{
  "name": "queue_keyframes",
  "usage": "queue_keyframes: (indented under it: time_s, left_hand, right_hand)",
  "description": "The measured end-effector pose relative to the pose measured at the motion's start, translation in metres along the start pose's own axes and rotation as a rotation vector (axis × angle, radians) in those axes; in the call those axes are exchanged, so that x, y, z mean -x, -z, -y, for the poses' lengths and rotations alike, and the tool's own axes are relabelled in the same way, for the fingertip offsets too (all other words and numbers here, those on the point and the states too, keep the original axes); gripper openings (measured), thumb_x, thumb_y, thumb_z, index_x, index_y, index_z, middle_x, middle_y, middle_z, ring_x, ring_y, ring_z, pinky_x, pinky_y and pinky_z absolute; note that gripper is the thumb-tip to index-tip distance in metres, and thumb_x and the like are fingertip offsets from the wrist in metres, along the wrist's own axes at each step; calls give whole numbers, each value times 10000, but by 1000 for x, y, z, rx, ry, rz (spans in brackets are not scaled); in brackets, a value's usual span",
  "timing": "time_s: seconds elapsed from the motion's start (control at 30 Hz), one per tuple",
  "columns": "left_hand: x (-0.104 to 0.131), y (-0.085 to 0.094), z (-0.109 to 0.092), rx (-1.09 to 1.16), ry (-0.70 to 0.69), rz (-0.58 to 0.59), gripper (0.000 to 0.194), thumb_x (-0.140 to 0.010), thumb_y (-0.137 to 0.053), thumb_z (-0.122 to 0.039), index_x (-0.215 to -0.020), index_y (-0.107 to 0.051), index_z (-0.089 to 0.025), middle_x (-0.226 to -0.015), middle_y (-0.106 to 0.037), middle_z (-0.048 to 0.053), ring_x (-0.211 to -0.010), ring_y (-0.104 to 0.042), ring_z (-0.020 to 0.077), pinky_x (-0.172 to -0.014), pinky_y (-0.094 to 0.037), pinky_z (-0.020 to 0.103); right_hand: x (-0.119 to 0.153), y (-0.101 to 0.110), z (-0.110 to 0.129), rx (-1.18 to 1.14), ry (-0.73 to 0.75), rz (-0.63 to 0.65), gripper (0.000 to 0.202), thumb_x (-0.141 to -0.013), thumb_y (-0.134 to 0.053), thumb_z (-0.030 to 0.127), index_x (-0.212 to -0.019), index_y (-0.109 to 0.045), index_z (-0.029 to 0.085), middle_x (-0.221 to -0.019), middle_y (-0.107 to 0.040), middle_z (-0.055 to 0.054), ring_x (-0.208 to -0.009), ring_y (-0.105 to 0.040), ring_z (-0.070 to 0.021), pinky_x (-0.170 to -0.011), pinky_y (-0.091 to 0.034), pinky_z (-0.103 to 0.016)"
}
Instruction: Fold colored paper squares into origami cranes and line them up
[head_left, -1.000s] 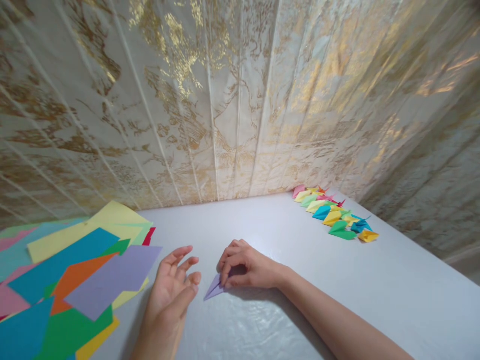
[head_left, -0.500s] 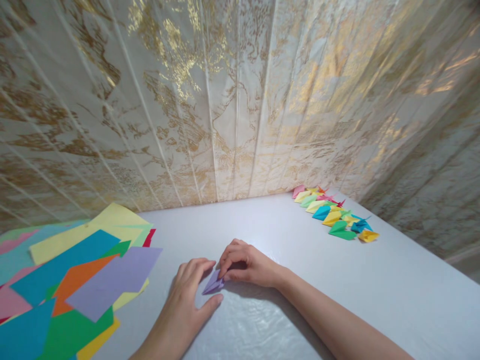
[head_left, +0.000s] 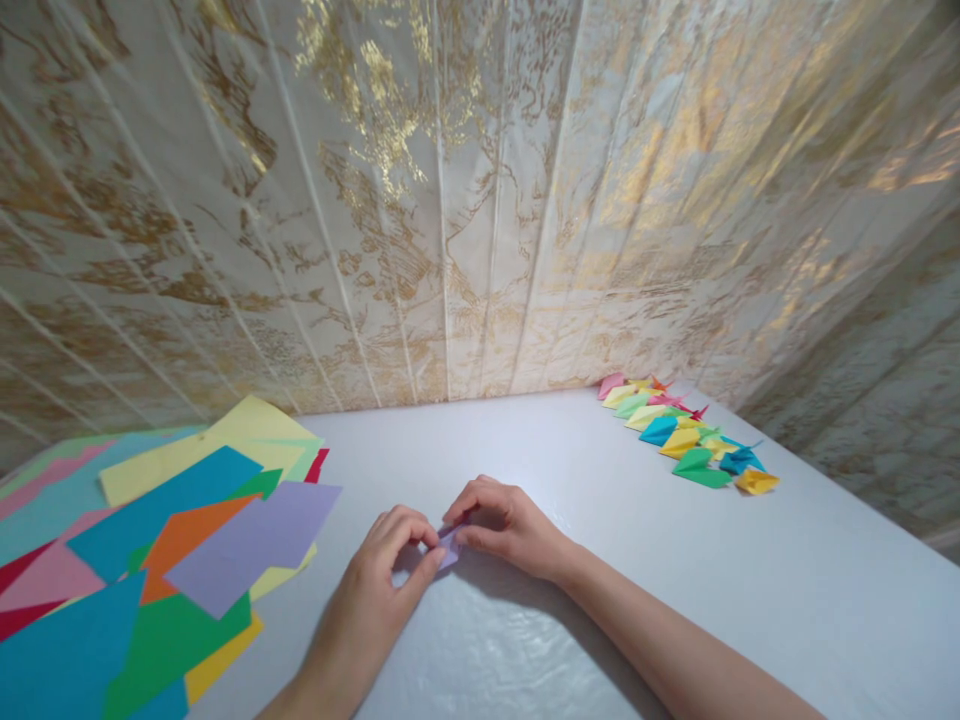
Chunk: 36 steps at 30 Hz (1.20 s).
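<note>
A small folded piece of purple paper (head_left: 450, 549) is between my two hands, near the middle of the white table. My left hand (head_left: 394, 570) pinches its left side with thumb and fingers. On the other side, my right hand (head_left: 504, 525) grips its upper right part between thumb and fingertips. The fingers cover much of the paper, so its exact folds cannot be made out.
Loose coloured sheets, with a purple sheet (head_left: 255, 545) on top, are spread over the left of the white table (head_left: 675, 600). Folded paper figures, among them a green one (head_left: 699, 468), stand in rows at the back right. A gold-patterned curtain (head_left: 465, 220) hangs behind.
My left hand has closed its fingers on the purple paper, which was beside its open fingers before. The view has shifted slightly, so the sheets and figures appear further right.
</note>
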<state>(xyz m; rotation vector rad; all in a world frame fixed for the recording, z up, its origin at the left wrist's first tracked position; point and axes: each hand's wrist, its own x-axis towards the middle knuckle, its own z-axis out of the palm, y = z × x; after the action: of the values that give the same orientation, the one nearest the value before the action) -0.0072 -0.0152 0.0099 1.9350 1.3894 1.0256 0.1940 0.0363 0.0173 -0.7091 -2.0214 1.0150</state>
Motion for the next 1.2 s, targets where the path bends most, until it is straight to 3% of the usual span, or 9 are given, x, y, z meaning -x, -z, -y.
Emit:
queue_keyframes:
  time_s: [0.23,0.53,0.63,0.73,0.87,1.0,1.2]
  left_hand:
    - [2,-1,4,-76,-50,-9,136,-917,-564,-284,-790,-593,-243,-797,-598,-12,-797,-550,205,-728,-413,312]
    - [2,1,-4,-85,-75,-88,208,-913,-580,-292,-714,-564,-231,-739,-581,-23,-758,-537,196,-719,-383,309]
    - [0,3,-4,10,1,-111,234,-930,-555,-332,-719,-533,-233,-731,-555,-35,-723,-524,176,-693,-387,287]
    - [-2,5,-1,130,93,-171,233,-951,-536,-402,-784,-517,-241,-748,-543,-46,-716,-524,163,-689,-407,265]
    - [-2,2,-1,245,70,-202,182,-961,-526,-405,-876,-530,-244,-835,-567,-33,-804,-572,164,-759,-449,258]
    - [1,-4,-5,311,54,-164,159,-954,-541,-379,-887,-558,-235,-909,-603,-10,-868,-617,169,-793,-480,261]
    - [0,-7,-4,433,164,-158,186,-886,-624,-401,-867,-585,-221,-829,-647,-9,-811,-641,166,-746,-508,245]
  right_hand:
    - [-1,-4,-1,105,119,-2,328,-959,-606,452,-794,-703,185,-769,-676,-28,-765,-576,-171,-784,-418,-320]
    - [-2,-3,6,127,35,-64,219,-931,-655,327,-762,-682,191,-771,-675,-21,-794,-557,-181,-795,-399,-320]
    - [-3,8,3,65,-52,-231,181,-904,-642,296,-755,-665,195,-765,-640,-11,-773,-547,-176,-773,-403,-313]
    - [-3,9,2,-24,-233,-397,172,-860,-655,331,-756,-660,194,-745,-609,-4,-716,-513,-165,-709,-395,-299]
    - [-2,-15,13,-146,-325,-198,193,-826,-683,376,-770,-678,191,-709,-602,-3,-657,-478,-149,-642,-364,-292]
    - [-2,-35,25,-114,-307,-233,126,-794,-711,323,-773,-674,205,-736,-602,0,-698,-493,-161,-667,-373,-298]
    - [-1,-34,25,-58,-261,-277,112,-816,-631,261,-713,-638,217,-726,-569,-5,-726,-504,-177,-699,-388,-317]
